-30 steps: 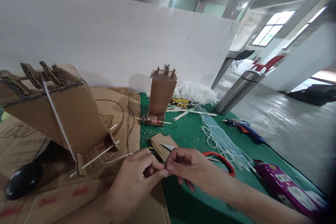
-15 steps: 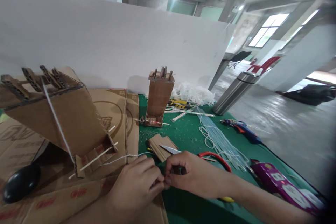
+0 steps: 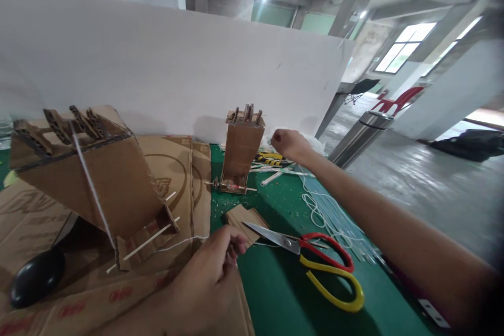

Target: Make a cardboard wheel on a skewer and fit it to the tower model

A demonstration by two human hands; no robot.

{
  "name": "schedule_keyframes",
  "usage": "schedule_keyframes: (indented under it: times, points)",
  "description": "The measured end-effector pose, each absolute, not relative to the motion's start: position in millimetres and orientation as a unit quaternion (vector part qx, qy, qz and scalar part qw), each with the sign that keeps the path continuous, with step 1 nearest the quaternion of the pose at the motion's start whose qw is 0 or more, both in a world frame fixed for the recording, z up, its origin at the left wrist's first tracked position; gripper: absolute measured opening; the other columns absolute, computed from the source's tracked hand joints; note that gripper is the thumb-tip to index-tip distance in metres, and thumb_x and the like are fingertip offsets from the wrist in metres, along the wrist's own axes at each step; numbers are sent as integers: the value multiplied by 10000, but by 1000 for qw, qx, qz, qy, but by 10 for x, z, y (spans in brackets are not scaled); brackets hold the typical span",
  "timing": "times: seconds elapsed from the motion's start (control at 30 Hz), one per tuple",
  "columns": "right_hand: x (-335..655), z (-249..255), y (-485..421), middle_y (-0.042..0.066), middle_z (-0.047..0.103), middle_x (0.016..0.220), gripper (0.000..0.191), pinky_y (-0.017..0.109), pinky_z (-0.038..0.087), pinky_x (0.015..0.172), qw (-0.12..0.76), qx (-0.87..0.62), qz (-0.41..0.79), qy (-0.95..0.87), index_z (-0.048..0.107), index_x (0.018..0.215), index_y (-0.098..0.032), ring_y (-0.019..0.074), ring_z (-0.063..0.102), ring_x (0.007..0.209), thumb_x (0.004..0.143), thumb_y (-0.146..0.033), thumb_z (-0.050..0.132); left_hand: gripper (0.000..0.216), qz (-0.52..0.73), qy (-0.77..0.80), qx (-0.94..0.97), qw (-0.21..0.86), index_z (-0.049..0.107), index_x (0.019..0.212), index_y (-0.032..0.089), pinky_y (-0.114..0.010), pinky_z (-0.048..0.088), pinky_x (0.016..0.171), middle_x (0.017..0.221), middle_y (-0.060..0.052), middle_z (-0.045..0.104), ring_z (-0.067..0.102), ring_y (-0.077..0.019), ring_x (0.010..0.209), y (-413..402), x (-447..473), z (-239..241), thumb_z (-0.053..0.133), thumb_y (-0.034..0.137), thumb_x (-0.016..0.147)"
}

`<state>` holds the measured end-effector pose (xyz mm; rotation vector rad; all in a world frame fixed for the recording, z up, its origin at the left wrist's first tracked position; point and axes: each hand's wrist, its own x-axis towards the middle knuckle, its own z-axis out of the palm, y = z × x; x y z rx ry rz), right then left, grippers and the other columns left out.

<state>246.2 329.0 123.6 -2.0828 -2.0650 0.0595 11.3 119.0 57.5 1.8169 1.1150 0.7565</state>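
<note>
My left hand (image 3: 222, 260) is closed at the edge of the cardboard sheet, fingers pinched on a thin white string (image 3: 183, 243). The string runs left to a large cardboard model (image 3: 90, 184) with notched strips on top and a wooden stick through its base. Reaching far forward, my right hand (image 3: 290, 144) is curled closed beside a tangled white pile (image 3: 315, 143); its fingertips are hidden. Below that arm lie scissors (image 3: 289, 244) with one red and one yellow handle, the blade tip over a small cardboard piece (image 3: 236, 216).
A smaller cardboard model (image 3: 243, 152) stands at the back by a white panel (image 3: 157, 63). Yellow-black pliers (image 3: 271, 159), clear glue sticks (image 3: 326, 194) and a steel flask (image 3: 362, 136) are to the right. A black rounded object (image 3: 37, 278) lies at left.
My right hand has left my left hand and moved forward to the white pile, uncovering the scissors. My left hand stays low on the string, shifted slightly.
</note>
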Motion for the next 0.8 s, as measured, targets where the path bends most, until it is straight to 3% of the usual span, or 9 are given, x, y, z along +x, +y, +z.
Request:
schedule_keyframes:
  times: [0.13, 0.27, 0.43, 0.57, 0.63, 0.7, 0.8]
  points:
    - [2550, 1128, 3804, 86, 611, 1200, 278, 445, 523, 872, 62, -740, -28, -670, 600, 1173, -161, 231, 620, 1026, 948, -324, 592, 207, 364, 417, 662, 505, 522, 993, 214, -289, 490, 714, 923, -22, 596, 554, -134, 744, 1243, 97, 445, 368, 115, 896]
    - [2530, 992, 3949, 92, 604, 1211, 302, 440, 533, 858, 33, -746, -41, -664, 585, 1201, -156, 233, 623, 1021, 943, -313, 602, 190, 388, 414, 575, 590, 489, 1111, 224, -323, 514, 756, 1071, -69, 597, 586, -175, 918, 1292, 117, 383, 360, 289, 988]
    - [2497, 1021, 3912, 94, 604, 1210, 302, 435, 536, 854, 35, -736, -35, -675, 585, 1201, -155, 232, 624, 1017, 943, -311, 603, 303, 400, 398, 527, 635, 467, 1140, 217, -325, 493, 747, 1100, -94, 619, 603, -185, 926, 1294, 128, 462, 499, 436, 933]
    - [2469, 1159, 3528, 85, 605, 1205, 288, 437, 530, 858, 83, -722, -35, -686, 587, 1195, -169, 226, 622, 1012, 953, -325, 584, 374, 403, 403, 498, 654, 420, 1151, 221, -310, 466, 690, 997, -82, 657, 620, -181, 852, 1272, 129, 537, 575, 417, 872]
    - [2428, 1187, 3132, 76, 628, 1140, 244, 410, 523, 844, 115, -703, -28, -701, 613, 1125, -174, 209, 626, 969, 958, -346, 568, 391, 404, 400, 487, 663, 386, 1138, 227, -298, 450, 658, 961, -77, 673, 623, -174, 813, 1265, 132, 553, 596, 392, 851]
    - [2359, 1159, 2629, 75, 680, 958, 172, 389, 514, 777, 142, -667, 4, -731, 640, 908, -228, 208, 615, 843, 970, -321, 508, 386, 406, 393, 479, 672, 363, 1114, 232, -283, 436, 637, 955, -75, 681, 623, -165, 790, 1259, 135, 555, 600, 376, 845]
    - [2205, 1035, 1871, 36, 682, 776, 157, 338, 483, 570, 157, -577, 118, -793, 616, 790, -270, 207, 598, 640, 914, -321, 535, 371, 392, 388, 478, 684, 344, 1109, 237, -269, 421, 620, 942, -61, 678, 622, -150, 762, 1251, 130, 544, 589, 351, 854]
